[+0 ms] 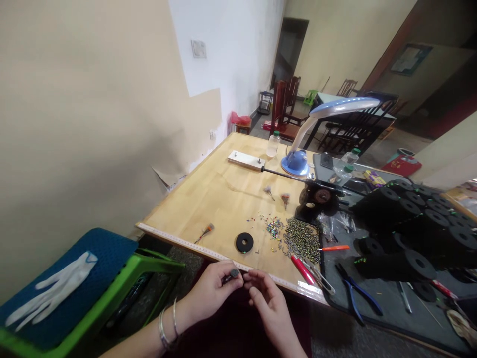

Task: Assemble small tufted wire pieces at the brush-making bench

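My left hand (pixel 214 291) is curled at the near edge of the wooden table (pixel 223 194), pinching a small dark round piece (pixel 234 273) between thumb and fingers. My right hand (pixel 268 298) sits just to its right, fingers bent, fingertips almost touching the left hand's piece; what it pinches, if anything, is too small to see. Two bangles circle my left wrist. On the table beyond lie a black disc (pixel 244 242), scattered small beads (pixel 275 227) and a heap of striped beads (pixel 302 237).
Red-handled pliers (pixel 302 270) and blue-handled pliers (pixel 356 291) lie to the right, with many black foam spools (pixel 413 223). A blue desk lamp (pixel 298 161), a wooden block with pegs (pixel 246 159) and bottles stand farther back. A white glove (pixel 55 291) rests on a blue-cushioned green stool at left.
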{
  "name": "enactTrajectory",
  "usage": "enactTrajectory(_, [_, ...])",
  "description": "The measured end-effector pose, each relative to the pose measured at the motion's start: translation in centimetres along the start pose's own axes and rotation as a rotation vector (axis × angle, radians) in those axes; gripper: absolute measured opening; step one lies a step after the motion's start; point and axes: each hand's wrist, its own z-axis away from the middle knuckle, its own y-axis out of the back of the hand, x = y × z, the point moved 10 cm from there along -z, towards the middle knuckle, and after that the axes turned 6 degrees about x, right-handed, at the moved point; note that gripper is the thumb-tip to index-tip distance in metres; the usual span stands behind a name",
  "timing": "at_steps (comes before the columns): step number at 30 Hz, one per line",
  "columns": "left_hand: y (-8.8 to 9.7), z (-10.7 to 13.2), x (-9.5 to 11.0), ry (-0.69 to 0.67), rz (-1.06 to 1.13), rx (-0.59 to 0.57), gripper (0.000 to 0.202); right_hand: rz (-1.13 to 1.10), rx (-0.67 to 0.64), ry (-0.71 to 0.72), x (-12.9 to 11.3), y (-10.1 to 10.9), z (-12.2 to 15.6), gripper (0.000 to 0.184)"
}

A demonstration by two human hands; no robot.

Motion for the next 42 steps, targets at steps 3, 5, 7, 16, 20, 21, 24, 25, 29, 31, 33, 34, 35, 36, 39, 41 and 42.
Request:
enactTrajectory(3, [-0.1, 0.1, 1.7, -0.126, -0.136, -0.049, 0.025, -0.072, -0.098, 0.020, -1.2, -1.4, -0.2, 0.050])
enactTrajectory(5, [-0.2, 0.2, 2.6, -0.192, -0.216, -0.081, 0.025, -0.097, -0.154, -0.009, -1.2, -2.4, -0.4, 0.051])
enactTrajectory(7, [-0.1, 0.2, 3.1, -0.229, -0.283, -0.099, 0.021, -0.096, -0.183, -0.057, -0.6, -3.0, -0.8, 0.052])
enactTrajectory(16, [1.0, -1.6, 4.5, -0.342, -0.474, -0.095, 0.016, 0.052, -0.163, -0.022, 2.7, -1.8, -2.4, 0.055])
enactTrajectory(20, [5.9, -5.8, 4.2, -0.288, -0.653, 0.040, 0.019, 0.032, -0.043, -0.018, 3.1, -0.5, -2.4, 0.057])
enactTrajectory(21, [7.5, -7.0, 3.8, -0.256, -0.704, 0.081, 0.018, 0.015, -0.013, -0.027, 3.2, -0.2, -2.3, 0.058])
enactTrajectory(24, [11.5, -10.3, 1.8, -0.162, -0.803, 0.157, 0.020, -0.029, 0.055, -0.055, 3.3, 0.3, -2.1, 0.059])
enactTrajectory(25, [12.2, -11.1, 1.0, -0.139, -0.816, 0.160, 0.022, -0.042, 0.069, -0.068, 3.4, 0.4, -2.0, 0.059])
enactTrajectory(29, [13.4, -12.2, -1.3, -0.088, -0.834, 0.142, 0.026, -0.103, 0.115, -0.119, 4.3, 0.6, -1.8, 0.059])
enactTrajectory(31, [13.8, -11.4, -1.2, -0.091, -0.838, 0.178, 0.029, -0.146, 0.140, -0.133, 4.6, 0.7, -1.8, 0.059])
enactTrajectory(33, [14.2, -9.8, -0.5, -0.098, -0.849, 0.259, 0.031, -0.196, 0.163, -0.139, 4.9, 0.8, -1.9, 0.059])
enactTrajectory(34, [14.4, -8.9, -0.2, -0.093, -0.851, 0.304, 0.031, -0.216, 0.172, -0.139, 4.9, 0.9, -2.0, 0.059])
enactTrajectory(35, [14.5, -8.0, -0.1, -0.074, -0.841, 0.338, 0.028, -0.231, 0.179, -0.139, 4.9, 1.0, -2.0, 0.059])
enactTrajectory(36, [14.3, -7.1, -0.4, -0.040, -0.819, 0.352, 0.025, -0.238, 0.182, -0.141, 5.0, 1.0, -2.0, 0.058])
enactTrajectory(39, [12.9, -5.1, -2.3, 0.084, -0.727, 0.328, 0.016, -0.237, 0.183, -0.159, 5.2, 0.8, -2.1, 0.058])
enactTrajectory(41, [12.0, -4.5, -3.4, 0.115, -0.699, 0.345, 0.016, -0.239, 0.180, -0.167, 5.3, 0.6, -2.0, 0.057])
enactTrajectory(42, [11.8, -4.4, -3.8, 0.116, -0.695, 0.370, 0.016, -0.241, 0.180, -0.169, 5.4, 0.6, -2.0, 0.057])
